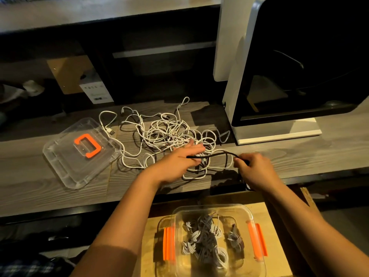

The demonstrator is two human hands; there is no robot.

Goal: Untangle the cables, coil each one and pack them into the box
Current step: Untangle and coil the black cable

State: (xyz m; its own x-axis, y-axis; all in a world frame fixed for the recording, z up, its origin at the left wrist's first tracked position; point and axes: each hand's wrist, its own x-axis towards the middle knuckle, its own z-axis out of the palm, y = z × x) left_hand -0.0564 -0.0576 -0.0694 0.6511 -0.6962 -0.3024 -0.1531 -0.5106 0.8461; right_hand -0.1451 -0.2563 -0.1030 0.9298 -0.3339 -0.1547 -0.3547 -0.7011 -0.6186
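Note:
A tangle of white cables [165, 132] lies on the grey wooden shelf. A black cable [217, 153] stretches between my two hands just above the tangle's near right part. My left hand [177, 162] holds one stretch of the black cable with its fingers extended over the white cables. My right hand [253, 168] pinches the black cable's other stretch, which runs down past the shelf edge. A clear plastic box [257, 262] with orange clasps sits below on a lighter board and holds several coiled white cables [203, 240].
The box's clear lid [65, 166] with an orange handle lies to the left on the shelf [299, 156]. A large white machine with a dark window [279, 76] stands at the right back. A small white carton [95, 90] stands behind the tangle.

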